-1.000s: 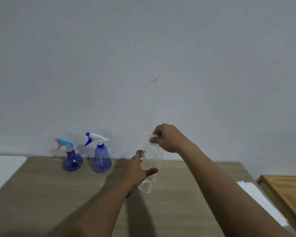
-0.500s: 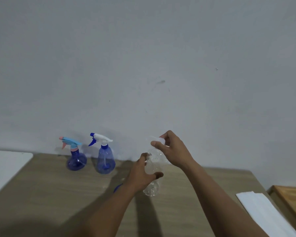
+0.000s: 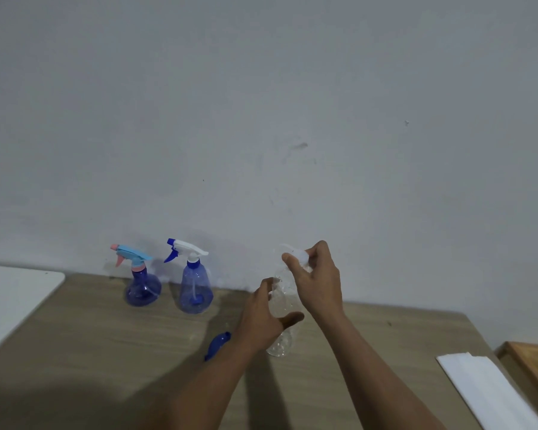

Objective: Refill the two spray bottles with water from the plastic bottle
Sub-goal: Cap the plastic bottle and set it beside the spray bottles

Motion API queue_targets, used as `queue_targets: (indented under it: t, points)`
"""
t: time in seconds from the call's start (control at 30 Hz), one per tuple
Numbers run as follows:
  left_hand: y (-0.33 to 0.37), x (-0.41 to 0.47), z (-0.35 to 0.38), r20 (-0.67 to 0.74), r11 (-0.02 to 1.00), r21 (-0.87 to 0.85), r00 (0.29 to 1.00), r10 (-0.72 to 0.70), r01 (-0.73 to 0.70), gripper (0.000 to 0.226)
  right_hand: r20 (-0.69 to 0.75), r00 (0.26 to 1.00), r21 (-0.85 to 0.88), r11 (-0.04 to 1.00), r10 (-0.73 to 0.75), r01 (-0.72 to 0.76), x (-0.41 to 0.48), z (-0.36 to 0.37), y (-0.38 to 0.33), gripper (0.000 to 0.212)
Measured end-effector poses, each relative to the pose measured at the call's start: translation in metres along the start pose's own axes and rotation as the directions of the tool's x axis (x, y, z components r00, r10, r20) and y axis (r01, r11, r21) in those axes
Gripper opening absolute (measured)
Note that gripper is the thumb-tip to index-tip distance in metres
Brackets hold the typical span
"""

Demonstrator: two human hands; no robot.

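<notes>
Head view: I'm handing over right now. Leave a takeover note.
Left hand grips the clear plastic bottle, upright on the wooden table. Right hand pinches its white cap at the top; off or not, unclear. The round blue spray bottle and the cone-shaped blue spray bottle stand by the wall, trigger heads on.
Done: nothing poured.
Left: uncap, open both, fill both.

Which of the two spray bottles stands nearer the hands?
The cone-shaped spray bottle with the white trigger head, just left of the left hand. The round-bodied one with the light blue and pink head stands farther left.
</notes>
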State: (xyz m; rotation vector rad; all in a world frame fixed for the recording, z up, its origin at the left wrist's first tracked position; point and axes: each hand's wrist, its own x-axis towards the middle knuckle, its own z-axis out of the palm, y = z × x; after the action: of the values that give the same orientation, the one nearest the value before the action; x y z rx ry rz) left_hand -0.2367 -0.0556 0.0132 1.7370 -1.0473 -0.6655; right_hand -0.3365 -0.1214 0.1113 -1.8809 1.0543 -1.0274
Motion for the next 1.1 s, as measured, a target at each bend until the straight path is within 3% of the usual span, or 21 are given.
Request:
queue_targets:
  t: [0.23,0.53,0.67,0.77,0.83,0.97,1.1]
  points:
    - [-0.002,0.002,-0.003,0.000,1.000,-0.011,1.000,-0.004,0.004,0.098,0.110,0.989,0.064,0.994,-0.095,0.088,-0.001,-0.003,0.008,0.008]
    - [0.001,-0.001,0.005,-0.054,0.998,0.060,0.999,0.000,0.003,0.100,-0.072,0.997,0.054,0.998,-0.027,0.031,-0.006,0.011,0.004,0.022]
    - [0.003,-0.003,0.002,-0.023,0.999,0.052,1.000,0.010,-0.009,0.106,-0.062,0.997,0.065,0.997,-0.037,0.041,-0.008,0.014,0.007,0.020]
    - [0.005,-0.004,-0.002,0.005,0.998,0.055,1.000,0.014,-0.014,0.113,0.014,0.999,0.085,0.996,-0.032,0.031,-0.013,0.013,0.013,0.030]
    - [0.003,-0.003,-0.003,0.005,0.999,0.040,1.000,0.009,-0.009,0.106,0.073,0.996,0.089,0.995,-0.040,0.034,-0.016,0.013,0.019,0.037]
    - [-0.006,-0.003,-0.008,0.022,0.997,0.081,1.000,0.005,-0.007,0.101,0.153,0.985,0.014,0.997,-0.082,0.081,-0.022,0.014,0.039,0.086]
    - [-0.017,-0.006,-0.017,0.019,0.980,0.198,1.000,0.024,-0.027,0.099,0.138,0.989,-0.002,0.999,-0.049,0.050,-0.029,0.017,0.051,0.104]
